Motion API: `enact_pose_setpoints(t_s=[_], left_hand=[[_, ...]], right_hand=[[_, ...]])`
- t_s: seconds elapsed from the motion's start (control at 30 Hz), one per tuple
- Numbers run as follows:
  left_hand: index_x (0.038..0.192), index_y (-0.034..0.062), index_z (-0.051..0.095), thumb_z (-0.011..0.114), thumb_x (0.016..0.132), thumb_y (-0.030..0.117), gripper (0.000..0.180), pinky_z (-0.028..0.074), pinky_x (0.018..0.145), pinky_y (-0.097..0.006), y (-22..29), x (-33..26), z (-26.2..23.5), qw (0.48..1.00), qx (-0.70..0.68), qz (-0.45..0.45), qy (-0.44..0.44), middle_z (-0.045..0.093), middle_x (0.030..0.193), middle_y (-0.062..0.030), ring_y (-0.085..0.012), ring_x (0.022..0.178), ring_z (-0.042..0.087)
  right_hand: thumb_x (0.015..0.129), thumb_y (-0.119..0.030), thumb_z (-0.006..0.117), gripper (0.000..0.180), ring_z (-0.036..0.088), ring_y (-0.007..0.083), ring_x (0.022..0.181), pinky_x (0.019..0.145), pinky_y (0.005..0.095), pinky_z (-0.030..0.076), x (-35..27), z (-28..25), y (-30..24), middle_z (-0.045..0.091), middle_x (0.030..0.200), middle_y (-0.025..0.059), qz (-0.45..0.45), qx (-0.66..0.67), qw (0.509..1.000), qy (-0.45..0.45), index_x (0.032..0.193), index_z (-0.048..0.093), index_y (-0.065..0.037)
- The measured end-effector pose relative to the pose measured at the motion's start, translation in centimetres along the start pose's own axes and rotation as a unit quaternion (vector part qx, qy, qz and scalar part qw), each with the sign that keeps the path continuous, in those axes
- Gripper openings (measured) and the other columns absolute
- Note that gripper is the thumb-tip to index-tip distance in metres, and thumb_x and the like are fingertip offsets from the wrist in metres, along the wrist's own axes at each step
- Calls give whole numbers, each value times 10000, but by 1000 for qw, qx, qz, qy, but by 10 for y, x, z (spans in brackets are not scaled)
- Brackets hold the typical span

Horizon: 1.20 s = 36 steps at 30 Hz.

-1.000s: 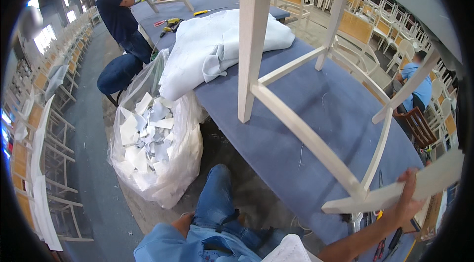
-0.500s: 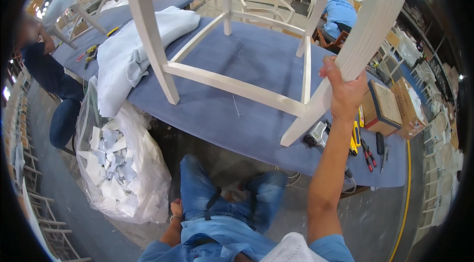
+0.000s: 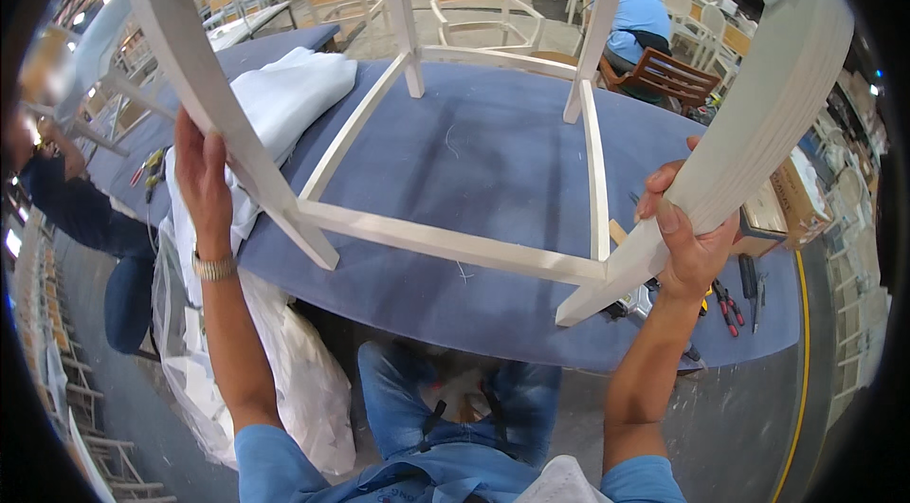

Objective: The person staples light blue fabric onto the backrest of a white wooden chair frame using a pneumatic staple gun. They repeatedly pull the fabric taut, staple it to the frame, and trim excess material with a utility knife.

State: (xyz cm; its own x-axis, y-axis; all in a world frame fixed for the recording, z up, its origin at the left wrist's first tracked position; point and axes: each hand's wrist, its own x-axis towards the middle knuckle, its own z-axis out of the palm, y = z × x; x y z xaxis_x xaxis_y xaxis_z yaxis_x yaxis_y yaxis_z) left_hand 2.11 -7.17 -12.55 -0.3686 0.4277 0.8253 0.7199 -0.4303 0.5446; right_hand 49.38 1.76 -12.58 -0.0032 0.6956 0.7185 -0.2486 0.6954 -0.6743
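Note:
A white wooden chair [image 3: 455,249] stands upright over the blue-covered table [image 3: 427,306], its legs joined by low rails. Only the underside edge of its pale blue seat shows at the top. My left hand [image 3: 205,182] is at the outer side of the near left leg, fingers against the wood. My right hand [image 3: 697,242] wraps round the thick near right leg, thumb in front. Beneath and beside that leg lies a metal tool [image 3: 637,302], partly hidden by the leg and my wrist.
White cloth [image 3: 294,91] lies at the table's left, above a clear plastic bag [image 3: 261,361] of scraps. Red-handled pliers [image 3: 728,307] and cardboard boxes [image 3: 791,204] are at the right. One person [image 3: 81,209] works at the left; another [image 3: 637,19] sits beyond the table.
My left hand has come up from beside my leg to the chair's left leg. The chair appears nearer and shifted in view, and my right hand has moved slightly right and lower.

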Motion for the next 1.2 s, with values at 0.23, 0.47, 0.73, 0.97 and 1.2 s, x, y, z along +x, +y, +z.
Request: enact_pose_setpoints(t_s=[0.23,0.47,0.73,0.97,1.2], left_hand=[[1130,-15,602,741,957,283,372,538,579,-282,14,12,52,990,-59,-106,65,647,803,-81,-149,615,643],[1104,-10,607,763,939,185,299,533,582,-282,40,-14,49,987,-80,-104,97,661,820,-79,-145,630,647],[1103,-24,601,756,944,229,336,538,635,-290,22,-12,32,990,-75,-106,50,659,865,-93,-155,696,652],[1172,-36,567,715,983,279,396,544,691,-297,40,-16,40,994,-45,-98,22,675,974,-127,-180,792,675],[1389,-37,461,709,987,262,559,551,949,-401,22,-9,16,998,-19,-52,25,624,1273,-209,-275,1119,665]], right_hand=[[751,-194,832,762,668,168,709,645,302,553,22,-14,17,693,893,144,-11,-18,1000,-7,1361,484,100],[815,-189,794,686,691,196,704,652,324,576,21,-46,21,705,958,145,-23,-4,1000,-14,1367,493,85],[991,-361,674,455,654,148,935,832,321,540,-1,-119,15,717,1124,85,19,-202,977,-69,1280,611,-15],[948,-305,686,370,706,225,871,778,350,550,-47,-287,14,740,1029,120,131,-516,840,102,1184,659,-21],[868,-439,723,444,679,392,1029,860,508,534,-85,-317,91,717,1051,207,311,-662,682,-20,1110,698,-67]])
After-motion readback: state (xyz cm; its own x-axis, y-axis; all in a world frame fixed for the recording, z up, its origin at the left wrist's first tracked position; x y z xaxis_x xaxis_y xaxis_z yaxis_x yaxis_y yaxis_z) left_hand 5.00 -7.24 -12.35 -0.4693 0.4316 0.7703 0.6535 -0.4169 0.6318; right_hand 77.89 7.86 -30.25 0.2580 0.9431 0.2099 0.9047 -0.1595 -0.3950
